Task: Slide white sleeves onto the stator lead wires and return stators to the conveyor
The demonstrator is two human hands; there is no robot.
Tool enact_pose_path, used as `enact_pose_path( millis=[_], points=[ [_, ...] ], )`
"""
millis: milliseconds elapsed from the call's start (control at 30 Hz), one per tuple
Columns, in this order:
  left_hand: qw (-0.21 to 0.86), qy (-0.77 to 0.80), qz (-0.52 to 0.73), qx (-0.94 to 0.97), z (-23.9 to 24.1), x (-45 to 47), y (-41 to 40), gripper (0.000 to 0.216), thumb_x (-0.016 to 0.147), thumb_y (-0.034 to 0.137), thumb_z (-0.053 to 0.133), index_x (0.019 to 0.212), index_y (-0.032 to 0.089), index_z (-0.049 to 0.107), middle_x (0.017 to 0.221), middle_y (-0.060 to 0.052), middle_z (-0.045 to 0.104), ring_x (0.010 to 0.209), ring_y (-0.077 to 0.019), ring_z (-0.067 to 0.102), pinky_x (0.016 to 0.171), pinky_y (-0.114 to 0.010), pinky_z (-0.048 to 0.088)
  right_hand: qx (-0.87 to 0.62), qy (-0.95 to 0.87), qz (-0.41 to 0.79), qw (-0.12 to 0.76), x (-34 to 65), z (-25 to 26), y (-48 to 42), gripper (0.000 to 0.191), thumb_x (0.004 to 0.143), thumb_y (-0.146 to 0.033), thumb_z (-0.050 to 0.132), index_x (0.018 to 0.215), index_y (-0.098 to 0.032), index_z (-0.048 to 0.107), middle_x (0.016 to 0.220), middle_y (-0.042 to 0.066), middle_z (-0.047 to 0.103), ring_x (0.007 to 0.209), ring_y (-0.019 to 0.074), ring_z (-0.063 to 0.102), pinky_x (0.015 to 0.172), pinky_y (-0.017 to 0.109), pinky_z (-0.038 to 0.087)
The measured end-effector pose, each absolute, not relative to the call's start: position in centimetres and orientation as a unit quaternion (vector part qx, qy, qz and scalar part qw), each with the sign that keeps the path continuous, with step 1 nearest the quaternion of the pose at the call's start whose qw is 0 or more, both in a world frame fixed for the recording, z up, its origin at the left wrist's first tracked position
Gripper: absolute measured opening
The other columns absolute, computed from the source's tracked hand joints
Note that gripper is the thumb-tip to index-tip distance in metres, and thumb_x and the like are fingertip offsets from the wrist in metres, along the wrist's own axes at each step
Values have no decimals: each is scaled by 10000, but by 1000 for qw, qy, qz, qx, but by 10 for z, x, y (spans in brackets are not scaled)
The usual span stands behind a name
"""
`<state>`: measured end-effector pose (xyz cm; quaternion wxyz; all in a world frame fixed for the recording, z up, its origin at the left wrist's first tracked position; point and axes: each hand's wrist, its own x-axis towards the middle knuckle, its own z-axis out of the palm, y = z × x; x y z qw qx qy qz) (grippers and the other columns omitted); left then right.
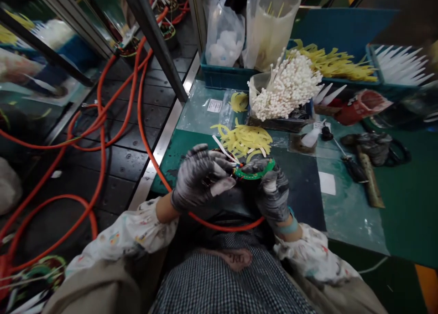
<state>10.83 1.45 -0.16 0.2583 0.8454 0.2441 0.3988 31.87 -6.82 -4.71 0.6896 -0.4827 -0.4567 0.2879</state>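
Observation:
A ring-shaped motor stator (255,174) with a green rim is held between my two grey-gloved hands above the near edge of the bench. My right hand (274,191) grips its right side, fingers curled around the rim. Close against the left side, my left hand (207,175) is closed, thumb and fingers around the wires and the stator's edge; the exact contact is partly hidden. A thin white sleeve (226,150) slants up from the wires between the hands. Just beyond lies a loose pile of yellow strips (244,138).
An orange-red cable (139,100) loops from the left across my lap. White-tipped sticks (287,86) fill a box behind the yellow strips. Blue bins (222,77) line the back. At right lie a wooden-handled tool (371,179), a screwdriver (354,168) and a red container (361,106).

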Motion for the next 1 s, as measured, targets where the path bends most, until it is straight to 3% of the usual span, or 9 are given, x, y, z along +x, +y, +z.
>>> enact_pose_path(
  millis=[100,200,300,367,533,667,733,833,1000],
  points=[
    [247,306,420,818,5,106,42,476,967,618,1024,1201,265,807,1220,-72,889,1209,-305,847,1157,-491,650,-480,-467,336,663,322,-53,-65,488,1177,-757,691,1034,-335,891,897,50,915,823,297,894,824,462,783],
    [253,342,370,826,1,106,97,498,991,608,985,1299,250,829,1335,-107,861,1308,-337,806,1214,-502,630,-491,-467,352,645,321,-52,-66,467,1165,-738,728,994,-331,880,922,43,927,820,298,888,810,451,771],
    [231,345,247,875,-9,110,165,325,995,473,924,1240,268,867,1397,-109,845,1365,-361,787,1284,-555,582,-495,-453,356,651,318,-48,-65,494,1147,-770,738,937,-340,865,867,30,910,755,283,864,782,430,766],
    [227,367,175,885,-19,117,200,335,841,356,992,1144,257,889,1353,-113,855,1382,-407,770,1309,-604,550,-496,-448,357,652,317,-47,-64,509,1129,-801,740,915,-357,870,827,23,894,711,275,845,771,426,769],
    [244,480,44,841,-44,141,227,276,754,309,947,1001,224,856,1172,-87,861,1198,-353,791,1155,-473,621,-508,-447,355,646,317,-48,-63,443,1121,-772,762,941,-387,887,865,22,916,775,278,882,821,429,785],
    [285,511,31,811,-52,146,234,231,674,289,949,825,221,787,826,-27,774,944,-312,790,1006,-426,646,-529,-438,364,629,315,-47,-64,494,1084,-806,752,930,-352,873,866,40,919,819,304,906,836,440,783],
    [325,507,35,797,-49,140,240,233,684,326,941,809,216,777,752,-7,747,813,-264,751,890,-390,652,-536,-432,362,628,315,-46,-65,527,1075,-819,747,922,-325,853,822,41,897,780,306,891,814,442,779],
    [367,488,79,788,-39,125,244,268,705,384,932,834,213,770,791,-15,786,765,-223,717,830,-368,663,-537,-429,365,628,316,-43,-68,540,1109,-823,719,951,-323,850,832,38,889,793,286,888,844,427,773],
    [362,453,231,781,-37,101,232,354,718,454,960,889,230,747,929,-64,857,928,-270,792,965,-435,716,-524,-432,336,652,314,-43,-66,534,1132,-803,717,940,-322,846,832,55,886,776,299,871,788,461,782]
  ],
)
